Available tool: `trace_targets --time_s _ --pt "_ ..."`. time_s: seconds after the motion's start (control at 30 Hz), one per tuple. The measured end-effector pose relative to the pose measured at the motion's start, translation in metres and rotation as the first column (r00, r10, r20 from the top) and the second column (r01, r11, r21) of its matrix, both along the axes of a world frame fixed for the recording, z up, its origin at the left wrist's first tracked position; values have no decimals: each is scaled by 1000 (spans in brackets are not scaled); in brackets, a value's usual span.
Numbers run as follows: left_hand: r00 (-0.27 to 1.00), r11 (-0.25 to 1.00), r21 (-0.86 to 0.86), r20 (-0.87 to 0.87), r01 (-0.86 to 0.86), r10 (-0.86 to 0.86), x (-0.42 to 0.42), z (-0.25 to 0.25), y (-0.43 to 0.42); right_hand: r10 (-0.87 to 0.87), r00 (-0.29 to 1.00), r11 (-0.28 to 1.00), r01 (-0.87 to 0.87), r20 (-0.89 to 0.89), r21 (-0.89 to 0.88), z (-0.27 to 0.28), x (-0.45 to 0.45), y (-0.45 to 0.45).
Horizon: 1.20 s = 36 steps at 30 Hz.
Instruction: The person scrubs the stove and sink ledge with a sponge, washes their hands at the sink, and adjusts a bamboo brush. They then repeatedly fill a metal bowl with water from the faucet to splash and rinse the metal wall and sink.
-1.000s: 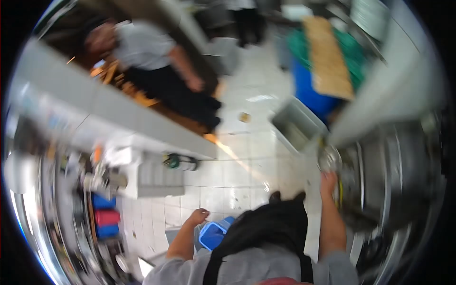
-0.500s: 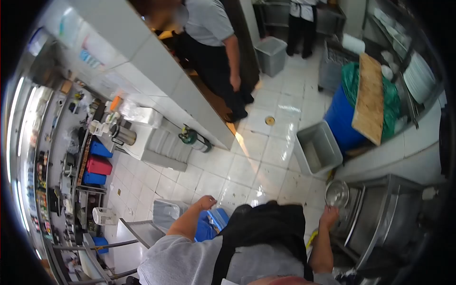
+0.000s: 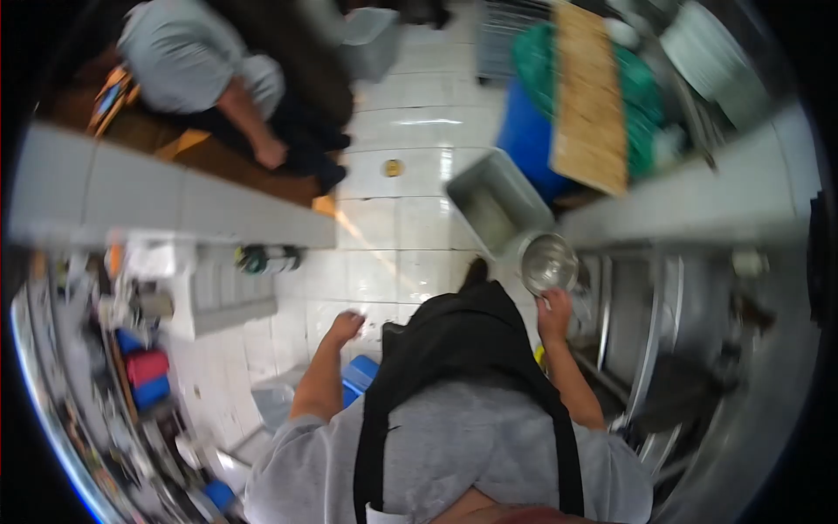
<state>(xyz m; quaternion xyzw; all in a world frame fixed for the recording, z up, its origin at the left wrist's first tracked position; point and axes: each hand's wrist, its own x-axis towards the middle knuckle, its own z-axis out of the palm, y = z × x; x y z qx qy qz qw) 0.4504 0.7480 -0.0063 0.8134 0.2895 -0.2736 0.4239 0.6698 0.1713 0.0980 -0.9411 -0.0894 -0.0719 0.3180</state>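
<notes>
My right hand (image 3: 553,314) grips the near rim of a round, shiny metal bowl (image 3: 548,260). The bowl hangs out ahead of me on the right, over the near edge of a grey plastic tub (image 3: 502,210). On the other side, my left hand (image 3: 347,327) is away from my body above the tiled floor, its fingers curled and nothing visible in them. Close below that arm are a blue container (image 3: 360,374) and a grey bin (image 3: 274,397), partly hidden by it.
Ahead on the right stands a blue barrel (image 3: 528,140) with a green bag and a wooden board (image 3: 589,105). Metal sink-like units (image 3: 628,306) line my right. A person (image 3: 205,65) stands beyond the low wall (image 3: 175,196). A white ribbed unit (image 3: 231,293) is at left.
My view has turned and moved forward, bringing the grey tub and barrel closer. The bowl stays in my right hand and now overlaps the tub. One shoe shows ahead of the apron.
</notes>
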Motion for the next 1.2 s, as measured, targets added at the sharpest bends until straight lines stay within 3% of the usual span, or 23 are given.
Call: trace_targets --time_s 0.07,0.1,0.17,0.23,0.33,0.47,0.5,0.53,0.63,0.67,0.73,0.8,0.83,0.93,1.03,1.2 --pt "983 983 -48 35 -178 180 72 84 -24 80 997 997 -80 -7 21 10 35 13" --pt "954 954 -93 73 -284 291 88 94 -29 113 993 994 -113 -34 5 11 47 17" --pt "897 940 -132 283 -314 339 113 90 -25 221 975 975 -221 -2 36 18 83 35" --pt "912 944 -97 243 -316 330 135 128 -25 290 955 955 -285 -63 83 25 122 60" --pt "969 969 157 187 -190 160 125 117 -14 316 948 946 -313 -31 78 20 167 88" --pt "988 903 400 76 -153 133 37 42 11 348 936 933 -340 -57 120 26 208 131" --pt "967 882 421 -42 -212 252 26 52 9 345 937 934 -336 -62 123 27 216 142" --pt "917 853 449 -157 -264 367 21 68 13 337 937 935 -322 -92 152 29 226 153" --pt "764 885 217 -448 -412 465 30 106 48 306 941 948 -288 -144 137 28 243 178" --pt "661 782 297 -419 -548 623 34 108 54 290 945 955 -277 -153 104 26 248 184" --pt "523 644 376 -381 -666 763 41 106 77 291 942 956 -278 -168 96 22 261 199" --pt "767 900 343 -489 -270 416 52 99 112 257 944 963 -231 -205 141 20 271 211" --pt "799 915 335 -474 -224 369 85 124 122 263 943 963 -245 -205 108 19 277 218" --pt "809 869 366 -363 -332 462 132 118 155 212 945 973 -179 -247 147 25 292 245" --pt "863 875 344 -253 -341 437 155 101 183 218 945 965 -171 -245 199 16 306 264" --pt "872 895 344 -297 -283 390 163 101 203 212 953 968 -175 -215 178 10 328 288"
